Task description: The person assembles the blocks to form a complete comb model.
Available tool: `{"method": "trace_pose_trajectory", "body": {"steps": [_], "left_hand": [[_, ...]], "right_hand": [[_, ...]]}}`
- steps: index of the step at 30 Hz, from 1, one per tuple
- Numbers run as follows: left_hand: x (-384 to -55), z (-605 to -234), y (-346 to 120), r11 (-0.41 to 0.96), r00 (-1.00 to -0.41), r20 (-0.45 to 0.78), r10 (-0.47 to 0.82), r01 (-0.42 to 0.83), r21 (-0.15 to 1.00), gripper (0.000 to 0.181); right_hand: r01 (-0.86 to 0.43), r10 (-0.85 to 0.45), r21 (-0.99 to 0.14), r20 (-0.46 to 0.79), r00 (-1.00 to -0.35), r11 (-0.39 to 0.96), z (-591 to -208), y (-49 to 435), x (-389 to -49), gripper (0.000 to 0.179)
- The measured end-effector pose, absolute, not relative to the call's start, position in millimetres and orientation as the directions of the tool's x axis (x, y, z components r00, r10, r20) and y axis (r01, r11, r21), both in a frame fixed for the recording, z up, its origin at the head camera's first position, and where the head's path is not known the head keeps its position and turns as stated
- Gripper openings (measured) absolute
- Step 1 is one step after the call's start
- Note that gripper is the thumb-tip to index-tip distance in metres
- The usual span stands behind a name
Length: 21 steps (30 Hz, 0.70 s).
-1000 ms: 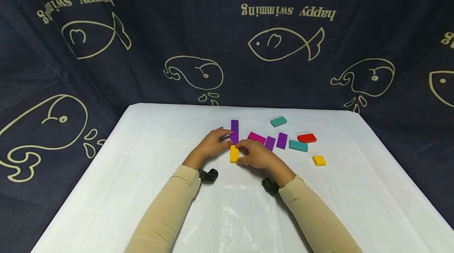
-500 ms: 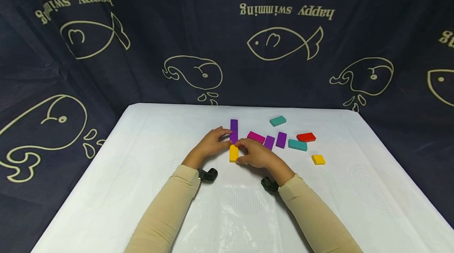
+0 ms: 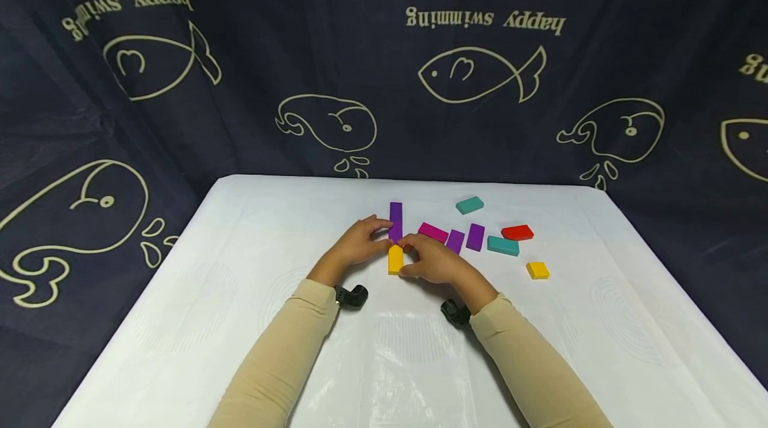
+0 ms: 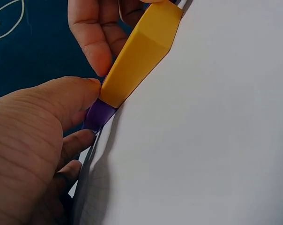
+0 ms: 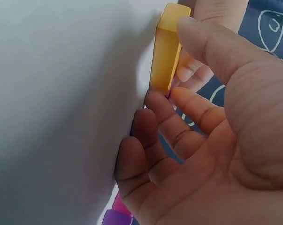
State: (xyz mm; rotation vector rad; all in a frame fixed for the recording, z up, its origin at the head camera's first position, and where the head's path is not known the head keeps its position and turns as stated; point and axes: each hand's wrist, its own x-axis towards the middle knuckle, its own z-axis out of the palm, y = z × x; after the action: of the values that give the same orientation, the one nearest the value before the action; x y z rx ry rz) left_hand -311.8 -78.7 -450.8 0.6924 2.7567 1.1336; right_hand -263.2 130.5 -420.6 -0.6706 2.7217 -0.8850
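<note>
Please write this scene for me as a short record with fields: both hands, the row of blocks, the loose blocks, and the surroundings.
Left hand: fingertips at the row's left side
Right hand: holds the yellow block, thumb at its near end
Row: yellow block nearest the person, purple section beyond; number of purple blocks unclear
Loose blocks, right of row: pink block, two purple blocks, two teal blocks, red block, small yellow block
Surface: white-covered table
Backdrop: dark cloth, pale fish drawings, upside-down lettering

Head view bright, even; faint glare on near tabletop (image 3: 420,385). Wrist views dimmer, softer, shadowed.
</note>
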Motion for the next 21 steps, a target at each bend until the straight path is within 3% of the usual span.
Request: {"method": "trace_pose_trajectory", "body": {"steps": [8,16,21], "left_hand": [[-307,-448,-81,0.559,-0.866,0.128,0.483,0.417,0.717,0.033],[-300,-448,-83,0.542,-0.879,0.084,0.469,0.361,0.759,0.019],[-295,-448,-84,0.552,-0.870,0.091,0.485,0.385,0.740,0.018]], "right_hand": [[-0.335,-0.474,-0.617,-0.071,-0.877,0.712,-419,132,-262,0.049],[-0.353,-0.491,-0.625,-0.057,-0.869,0.697,-423,134,-264,0.050],[-0.344,-0.483,-0.633,-0.054,-0.874,0.693,-423,133,-263,0.050]]}}
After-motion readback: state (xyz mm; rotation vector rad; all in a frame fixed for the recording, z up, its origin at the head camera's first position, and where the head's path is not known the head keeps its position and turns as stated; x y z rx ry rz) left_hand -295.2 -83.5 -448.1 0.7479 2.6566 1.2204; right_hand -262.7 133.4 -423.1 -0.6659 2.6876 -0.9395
